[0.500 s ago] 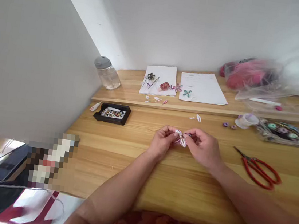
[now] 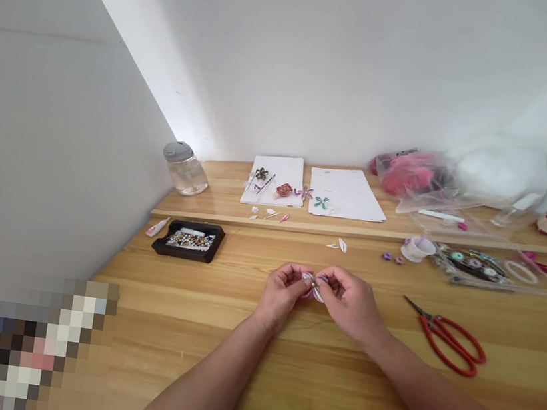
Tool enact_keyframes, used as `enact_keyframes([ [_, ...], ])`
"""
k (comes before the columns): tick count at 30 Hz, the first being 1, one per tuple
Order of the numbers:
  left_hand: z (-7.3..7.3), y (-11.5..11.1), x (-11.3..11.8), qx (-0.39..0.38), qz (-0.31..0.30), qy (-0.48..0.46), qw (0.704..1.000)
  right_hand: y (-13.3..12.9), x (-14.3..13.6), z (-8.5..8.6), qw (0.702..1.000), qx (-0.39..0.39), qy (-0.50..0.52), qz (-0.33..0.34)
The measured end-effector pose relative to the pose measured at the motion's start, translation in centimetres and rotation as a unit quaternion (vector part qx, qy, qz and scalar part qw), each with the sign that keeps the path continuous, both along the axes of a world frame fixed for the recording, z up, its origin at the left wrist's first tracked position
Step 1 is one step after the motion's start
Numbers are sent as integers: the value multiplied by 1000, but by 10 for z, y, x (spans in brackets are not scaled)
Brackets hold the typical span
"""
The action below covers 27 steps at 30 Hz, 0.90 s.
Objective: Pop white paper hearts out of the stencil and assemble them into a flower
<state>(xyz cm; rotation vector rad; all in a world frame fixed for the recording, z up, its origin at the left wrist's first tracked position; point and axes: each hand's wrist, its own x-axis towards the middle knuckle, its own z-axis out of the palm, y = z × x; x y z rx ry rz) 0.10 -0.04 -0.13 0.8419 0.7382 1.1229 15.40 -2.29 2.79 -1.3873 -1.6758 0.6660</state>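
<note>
A small white and pink petalled flower [image 2: 314, 287] with a bead at its centre is held above the wooden desk. My left hand [image 2: 282, 293] pinches its left side between thumb and fingers. On the other side my right hand [image 2: 349, 302] grips a petal, fingertips close to the bead. Beyond the hands lie loose white petals [image 2: 343, 246] and small purple spools [image 2: 387, 256]. Red-handled scissors [image 2: 452, 339] rest to the right of my right hand, their blades pointing up and left.
A black bead tray [image 2: 188, 241] and glue tube [image 2: 157, 227] lie at left. The raised shelf holds a jar [image 2: 185, 170], papers [image 2: 348, 195] with finished flowers, and plastic bags [image 2: 409, 172]. A clear box [image 2: 487, 268] of supplies sits at right.
The view has shifted, so the desk items appear lower and further left. Both hands still hold the flower, which is turned slightly and more covered by the fingers.
</note>
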Motion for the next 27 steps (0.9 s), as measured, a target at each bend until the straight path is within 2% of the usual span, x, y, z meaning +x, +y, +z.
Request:
enact_keyframes([
  [4, 3, 2, -1, 4, 14, -12, 1000, 1, 4, -1, 998, -22, 53, 34],
  [9, 9, 4, -3, -26, 31, -52, 998, 9, 11, -7, 998, -28, 62, 5],
  [18, 0, 6, -2, -18, 17, -31, 999, 12, 10, -18, 998, -25, 47, 38],
  [24, 0, 11, 0, 4, 67, -33, 997, 11, 10, -16, 990, -52, 123, 39],
  [27, 0, 13, 0, 7, 62, -43, 997, 12, 5, -12, 983, -71, 164, 33],
])
